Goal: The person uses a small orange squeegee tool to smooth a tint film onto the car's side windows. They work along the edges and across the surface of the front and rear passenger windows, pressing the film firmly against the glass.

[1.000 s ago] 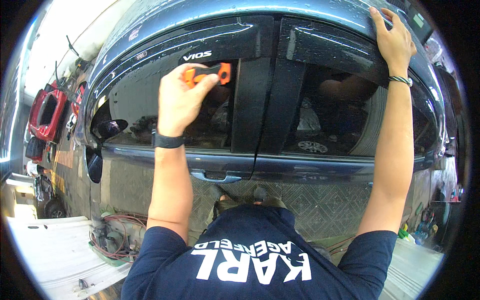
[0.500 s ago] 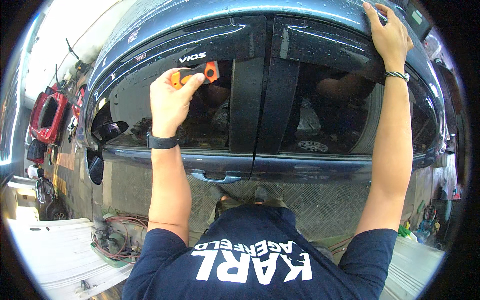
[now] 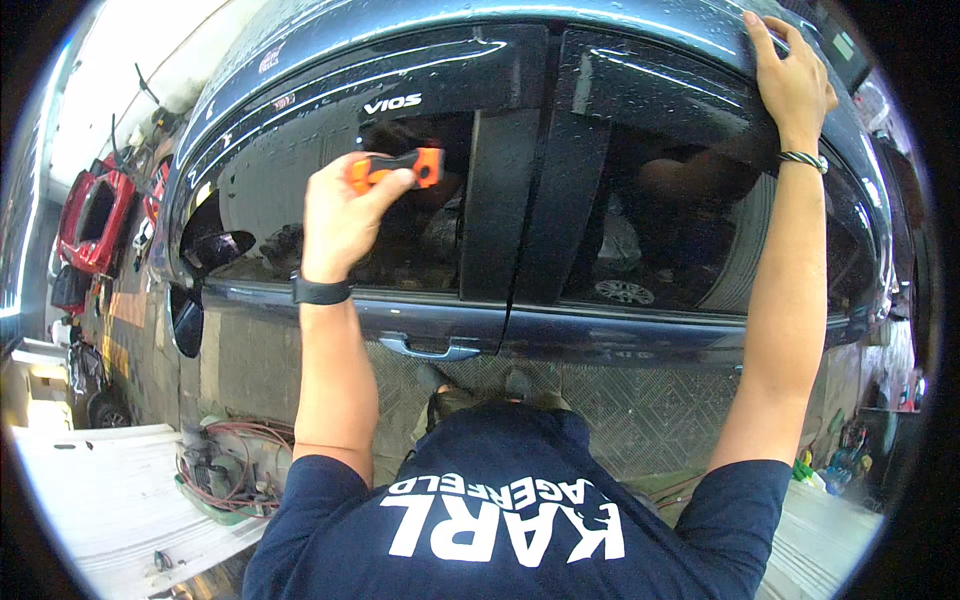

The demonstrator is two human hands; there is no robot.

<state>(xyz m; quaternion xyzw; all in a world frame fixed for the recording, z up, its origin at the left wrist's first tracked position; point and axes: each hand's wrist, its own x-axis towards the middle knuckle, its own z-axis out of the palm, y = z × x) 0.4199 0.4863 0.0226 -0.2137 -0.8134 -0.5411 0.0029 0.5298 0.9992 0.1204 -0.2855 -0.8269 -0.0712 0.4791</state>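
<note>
Held between the thumb and fingers of my left hand [image 3: 342, 215] is an orange and black scraper [image 3: 428, 165], its blade end pointing right. The scraper is in front of the dark tinted front side window [image 3: 280, 190] of a dark blue car [image 3: 620, 335], below a white lettering sticker. I cannot tell whether its blade touches the glass. My right hand [image 3: 793, 90] lies at the roof edge above the rear side window [image 3: 670, 200], fingers stretched out and apart. Water drops dot the roof and the upper glass.
The car's side mirror [image 3: 187, 322] sticks out at the left, and a door handle [image 3: 430, 348] is low on the front door. On the left are a red car part [image 3: 98, 215] and a machine with coiled hose [image 3: 215, 470]. Patterned floor [image 3: 640, 410] lies beside the car.
My left hand has brought the scraper a little lower, away from the lettering sticker. My right hand stays at the roof edge; the view has shifted slightly.
</note>
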